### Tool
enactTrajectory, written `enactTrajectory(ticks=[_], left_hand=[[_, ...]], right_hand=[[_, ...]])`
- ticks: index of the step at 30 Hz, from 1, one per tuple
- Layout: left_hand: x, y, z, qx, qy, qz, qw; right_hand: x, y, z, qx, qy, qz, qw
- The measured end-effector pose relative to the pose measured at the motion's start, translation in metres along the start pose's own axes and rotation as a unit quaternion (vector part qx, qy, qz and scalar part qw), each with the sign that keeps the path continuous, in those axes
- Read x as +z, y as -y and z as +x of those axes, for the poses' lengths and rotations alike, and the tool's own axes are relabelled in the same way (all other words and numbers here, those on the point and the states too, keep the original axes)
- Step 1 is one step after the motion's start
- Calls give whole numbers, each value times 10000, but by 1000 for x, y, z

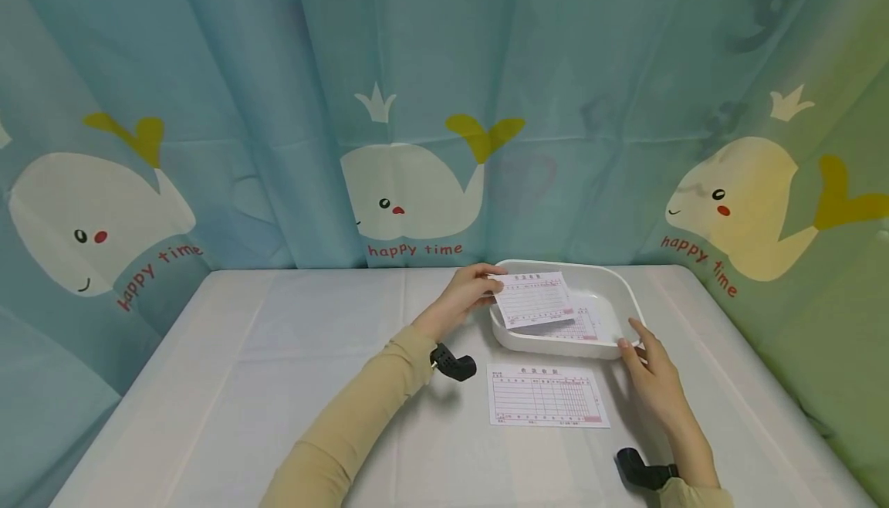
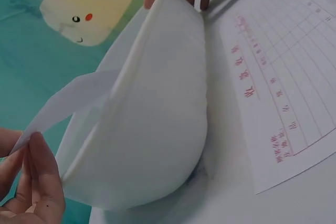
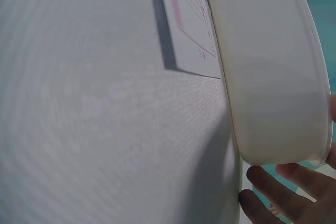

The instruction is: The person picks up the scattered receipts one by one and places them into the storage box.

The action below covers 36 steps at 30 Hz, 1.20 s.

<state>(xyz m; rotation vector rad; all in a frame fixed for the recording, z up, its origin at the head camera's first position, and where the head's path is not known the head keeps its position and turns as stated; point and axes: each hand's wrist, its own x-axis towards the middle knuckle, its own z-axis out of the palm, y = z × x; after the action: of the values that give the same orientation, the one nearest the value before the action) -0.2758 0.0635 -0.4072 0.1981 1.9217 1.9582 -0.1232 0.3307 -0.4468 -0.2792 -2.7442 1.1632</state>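
A white tray (image 1: 621,292) stands on the table, right of centre. My left hand (image 1: 471,289) pinches the corner of a pink-lined form sheet (image 1: 533,299) and holds it over the tray's left side. Another form (image 1: 582,328) lies inside the tray beneath it. A third form (image 1: 546,394) lies flat on the table just in front of the tray. My right hand (image 1: 649,369) rests its fingers against the tray's near right corner. The left wrist view shows the tray's outer wall (image 2: 152,124), the held sheet (image 2: 68,98) and the flat form (image 2: 283,72). The right wrist view shows the tray's wall (image 3: 268,66) with fingertips (image 3: 283,192) under its corner.
The table (image 1: 278,369) is covered with a white cloth. A blue curtain (image 1: 417,106) with whale prints hangs behind and at both sides. Black wrist mounts (image 1: 454,363) sit on both forearms.
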Motion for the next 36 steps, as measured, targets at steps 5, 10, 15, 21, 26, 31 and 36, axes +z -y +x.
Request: enactTrajectory(ticks=[5, 10, 15, 21, 26, 31, 36], left_hand=[[4, -6, 7, -93, 39, 226, 9997], [7, -10, 14, -211, 26, 437, 9988], [11, -14, 18, -215, 63, 645, 9977], [24, -17, 22, -64, 40, 864, 9962], [34, -15, 20, -30, 82, 850, 9963], [39, -13, 21, -145, 49, 666, 9977], [40, -14, 21, -413, 206, 584, 9972]], right_hand=[[0, -1, 1, -176, -97, 17, 9998], [1, -3, 2, -301, -169, 25, 9994], [1, -3, 3, -366, -203, 25, 9991], [1, -2, 2, -364, -240, 19, 9990], [1, -2, 2, -354, -229, 23, 9991], [1, -2, 3, -355, -188, 62, 9992], [0, -3, 3, -349, -190, 32, 9992]])
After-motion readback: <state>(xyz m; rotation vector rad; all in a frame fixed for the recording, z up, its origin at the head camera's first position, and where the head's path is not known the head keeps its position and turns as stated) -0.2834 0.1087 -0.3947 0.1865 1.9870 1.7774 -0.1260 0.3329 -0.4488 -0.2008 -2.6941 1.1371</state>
